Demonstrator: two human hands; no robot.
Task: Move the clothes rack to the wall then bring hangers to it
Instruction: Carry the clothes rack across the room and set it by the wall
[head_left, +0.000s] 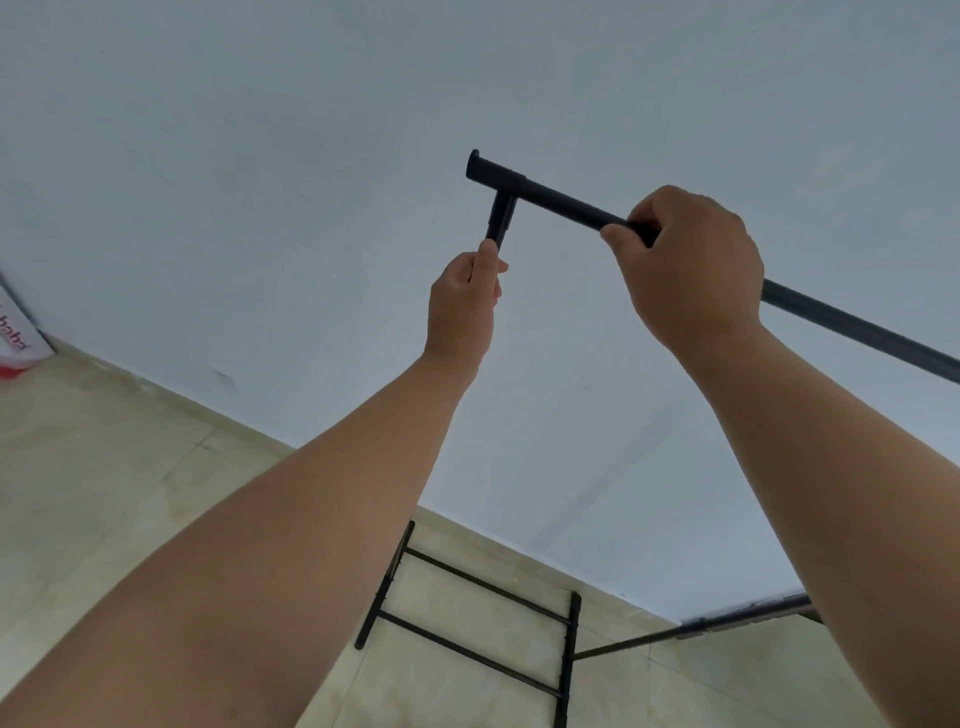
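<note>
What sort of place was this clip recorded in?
Probably a bare indoor room, perhaps in a home. A plain pale wall meets a tiled floor, and both hands, left hand and right hand, grip a black clothes rack close to that wall. No other furniture shows.

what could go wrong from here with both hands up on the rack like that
1. Both hands grip one end only: the left hand on the upright post, the right hand on the top bar. The far end could swing or drag, twisting the rack.
2. The base frame sits close to the wall; a push might scrape it.
3. Its low rungs are underfoot, a possible trip.
</note>
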